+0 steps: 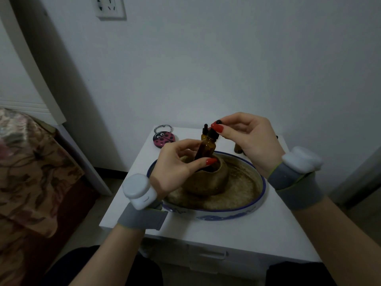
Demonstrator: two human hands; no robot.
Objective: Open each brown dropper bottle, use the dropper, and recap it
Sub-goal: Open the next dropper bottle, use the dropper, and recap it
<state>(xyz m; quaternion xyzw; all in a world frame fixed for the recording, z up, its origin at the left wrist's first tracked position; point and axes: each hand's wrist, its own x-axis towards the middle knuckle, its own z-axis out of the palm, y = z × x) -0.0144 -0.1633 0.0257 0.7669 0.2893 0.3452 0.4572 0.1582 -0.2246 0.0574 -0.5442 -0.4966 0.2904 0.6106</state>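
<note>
My left hand [175, 168] grips a brown dropper bottle [206, 149] around its lower body, fingers curled round it, bottle tilted slightly and held in the air above the bowl. My right hand [247, 139] pinches the black dropper cap [214, 131] at the bottle's neck – thumb and forefinger on the rubber bulb and collar; cannot tell if the cap is screwed on or loose. A second brown bottle [204, 135] with a black dropper top stands just behind the held one, partly hidden. Another small brown bottle [237, 149] sits on the bench behind my right hand, mostly covered.

Below the hands – a blue-rimmed white dish [206, 211] on the white bench [226, 234], with a brown clay pot [208, 180] inside it. A pink ladybird disc [164, 138] lies at the bench's far left corner. Grey straps with white modules on both wrists. Bed with floral cover at left.
</note>
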